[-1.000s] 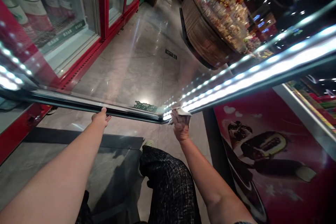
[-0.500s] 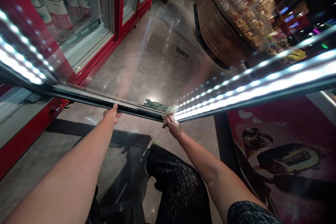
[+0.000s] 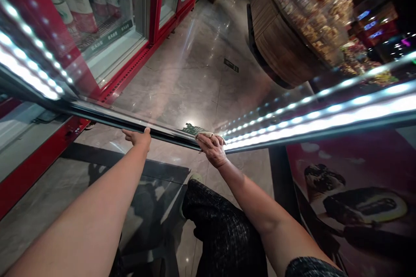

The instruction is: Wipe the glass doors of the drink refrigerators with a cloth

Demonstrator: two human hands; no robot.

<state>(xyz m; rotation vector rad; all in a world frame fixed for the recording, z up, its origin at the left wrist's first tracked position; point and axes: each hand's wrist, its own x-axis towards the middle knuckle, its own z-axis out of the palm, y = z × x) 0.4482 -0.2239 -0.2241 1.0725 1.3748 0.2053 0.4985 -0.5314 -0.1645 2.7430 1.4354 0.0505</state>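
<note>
A glass freezer lid is tilted up in front of me, with a dark metal frame along its lower edge. My left hand grips that frame edge from below, fingers curled over it. My right hand is closed on a pale crumpled cloth and presses it against the corner of the frame, beside a green sticker on the glass. LED strip reflections run across the glass on both sides.
Red-framed drinks fridges line the left side of a glossy tiled aisle. A round wooden display heaped with packaged sweets stands at the right. A red freezer side with an ice-cream picture is at lower right. My dark-trousered leg is below.
The right hand has slid the cloth along the frame corner and now lies flatter over it. The left hand has shifted slightly right along the edge. The view has tipped a little.
</note>
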